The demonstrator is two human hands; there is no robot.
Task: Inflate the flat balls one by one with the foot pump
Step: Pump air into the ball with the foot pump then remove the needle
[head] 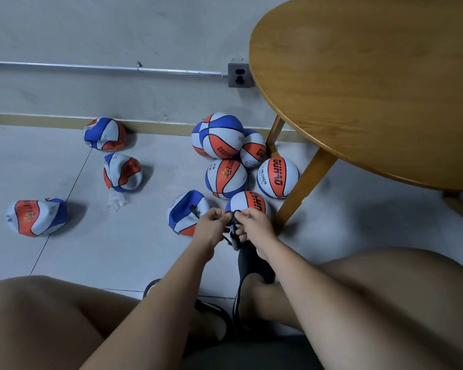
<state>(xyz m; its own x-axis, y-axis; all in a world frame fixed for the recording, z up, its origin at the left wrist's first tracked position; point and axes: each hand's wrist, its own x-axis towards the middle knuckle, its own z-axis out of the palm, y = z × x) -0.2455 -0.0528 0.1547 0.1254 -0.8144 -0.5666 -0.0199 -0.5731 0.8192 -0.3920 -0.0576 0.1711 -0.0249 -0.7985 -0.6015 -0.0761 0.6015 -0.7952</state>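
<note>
- We're seated, bare knees low in view, and both hands meet over the floor tiles (150,249) just ahead of the feet.
- The left hand (213,222) has its fingers (222,216) curled in, pinching the black pump hose (234,218).
- The right hand (255,222) pinches the same hose from the other side, fingers bent tight around it.
- Just below the hands a dark piece of the foot pump (235,243) shows. The rest is hidden by our wrists and the right foot's black slipper (254,263), so we can't tell its shape.
- A round ball (251,202) sits right behind the hands, its lower half covered by them.
- A flat ball (185,214) lies touching the left hand's far side.
- Three more flat ones are well apart to the left: one by the skirting (104,134), one in the middle (122,172) and one nearest us (36,217).
- Four inflated balls (221,134) crowd together beyond, against the table leg (305,182).
- The round wooden table (372,89) overhangs the right side, and that leg stands just beside the right hand.
- A crumpled clear wrapper (116,202) lies on the tiles between the flat balls.
- On the wall, a metal pipe (91,67) runs into a socket box (239,75).
</note>
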